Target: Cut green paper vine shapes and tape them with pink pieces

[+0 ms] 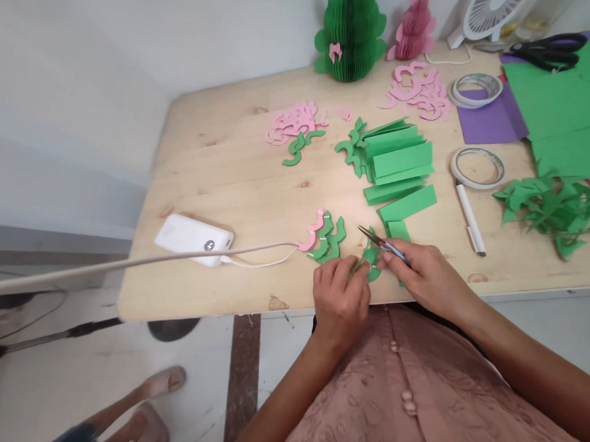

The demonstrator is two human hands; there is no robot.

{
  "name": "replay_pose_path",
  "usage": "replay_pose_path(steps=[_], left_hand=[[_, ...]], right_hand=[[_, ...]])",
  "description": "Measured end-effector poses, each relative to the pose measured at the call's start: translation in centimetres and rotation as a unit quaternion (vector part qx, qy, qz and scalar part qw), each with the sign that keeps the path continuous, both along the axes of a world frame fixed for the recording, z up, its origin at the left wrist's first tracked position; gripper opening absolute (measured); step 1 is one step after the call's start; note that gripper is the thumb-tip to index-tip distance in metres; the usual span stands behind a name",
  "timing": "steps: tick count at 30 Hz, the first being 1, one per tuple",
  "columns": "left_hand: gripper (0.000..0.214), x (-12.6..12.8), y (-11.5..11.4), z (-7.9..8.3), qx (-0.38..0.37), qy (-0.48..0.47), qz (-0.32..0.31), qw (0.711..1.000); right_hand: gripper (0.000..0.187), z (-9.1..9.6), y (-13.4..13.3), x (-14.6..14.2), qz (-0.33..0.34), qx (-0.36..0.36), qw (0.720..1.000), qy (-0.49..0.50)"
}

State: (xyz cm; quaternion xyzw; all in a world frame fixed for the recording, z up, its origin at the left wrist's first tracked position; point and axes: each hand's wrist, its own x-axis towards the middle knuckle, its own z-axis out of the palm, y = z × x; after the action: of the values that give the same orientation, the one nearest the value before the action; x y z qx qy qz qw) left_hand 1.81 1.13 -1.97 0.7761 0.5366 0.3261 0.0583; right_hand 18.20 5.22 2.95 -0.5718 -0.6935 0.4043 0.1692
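Note:
My right hand (432,280) is closed around a pair of pointed tweezers (385,244) with blue on the handle; the tips point up and left. My left hand (341,290) rests at the table's front edge, fingers bent and pinched at a small wavy green paper cutout (374,273). Part of that cutout is hidden by the fingers. Just beyond the left hand lie wavy green cutouts (333,239) with small white strips on them, and a pink wavy cutout (311,232). Folded green paper strips (402,161) fan out ahead of my right hand.
A white power bank (194,240) with a cable lies at left. Rolls of tape (477,169), a white pen (469,220), green scraps (553,210) and black scissors (551,52) are at right. Behind stand a green honeycomb figure (349,33) and a fan (498,0). Another person's feet (150,429) show below.

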Motion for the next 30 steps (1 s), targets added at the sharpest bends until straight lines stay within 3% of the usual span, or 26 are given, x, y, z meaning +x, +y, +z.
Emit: replay_pose_path(steps=[30], left_hand=[[0.025,-0.97,-0.02,-0.18,0.015,0.049,-0.051,0.997]], right_hand=[[0.025,0.67,0.16,-0.45,-0.003,-0.002,1.000,-0.021]])
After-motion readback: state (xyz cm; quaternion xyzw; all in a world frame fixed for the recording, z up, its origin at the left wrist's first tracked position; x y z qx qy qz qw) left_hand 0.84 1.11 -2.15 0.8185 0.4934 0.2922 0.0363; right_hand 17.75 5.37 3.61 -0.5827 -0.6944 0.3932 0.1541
